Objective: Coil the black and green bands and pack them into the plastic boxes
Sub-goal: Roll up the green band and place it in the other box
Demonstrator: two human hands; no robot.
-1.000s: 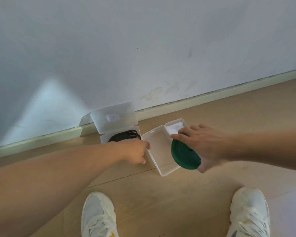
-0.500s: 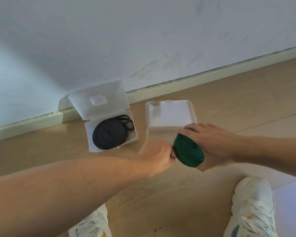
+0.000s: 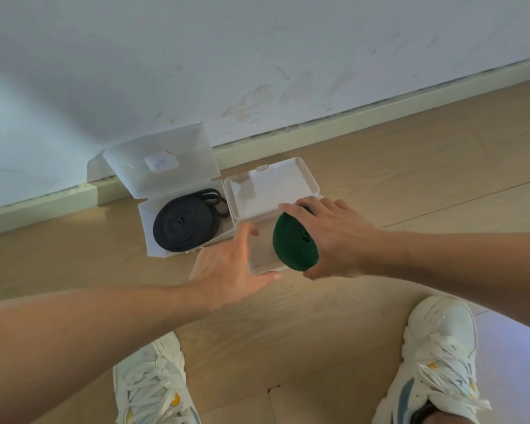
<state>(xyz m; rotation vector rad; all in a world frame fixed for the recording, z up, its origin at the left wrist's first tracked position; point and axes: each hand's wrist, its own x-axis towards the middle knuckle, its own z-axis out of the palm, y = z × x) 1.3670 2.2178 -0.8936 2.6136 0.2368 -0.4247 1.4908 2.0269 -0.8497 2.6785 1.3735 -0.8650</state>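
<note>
The coiled black band lies inside the left plastic box, whose lid leans back against the wall. My right hand grips the coiled green band, holding it tilted over the tray of the right plastic box, whose lid stands open. My left hand is spread with straight fingers at the front left corner of that box, its thumb along the box's front edge, holding nothing.
Both boxes sit on a wooden floor close to the white wall and skirting board. My two white sneakers stand on the floor just below the hands.
My left hand has let go and opened beside the right box. The right box's lid now stands further open, and the green coil has come over its tray. The camera view shifted.
</note>
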